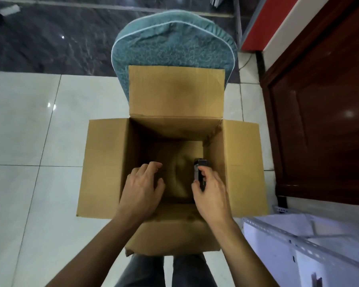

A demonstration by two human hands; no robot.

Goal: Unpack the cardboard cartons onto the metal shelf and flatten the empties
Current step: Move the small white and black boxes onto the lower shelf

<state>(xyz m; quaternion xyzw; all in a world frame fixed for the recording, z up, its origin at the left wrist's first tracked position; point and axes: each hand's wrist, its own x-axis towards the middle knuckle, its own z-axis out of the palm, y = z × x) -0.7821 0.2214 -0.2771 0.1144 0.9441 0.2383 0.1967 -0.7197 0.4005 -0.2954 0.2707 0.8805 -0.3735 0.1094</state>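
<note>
You are reaching both hands into the open brown cardboard carton [104,162], which is standing in front of the teal cushioned chair back [174,42]. Your right hand [210,195] is pinching a small black rectangular item [200,169] near the carton's right inner wall. Your left hand [141,189] is hovering loosely curled, holding nothing. Be lifting the item straight up, clear of the wall, before swinging it right toward the white perforated metal shelf [288,241].

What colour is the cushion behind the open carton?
The cushion is patterned teal with pale piping; head view.
</note>
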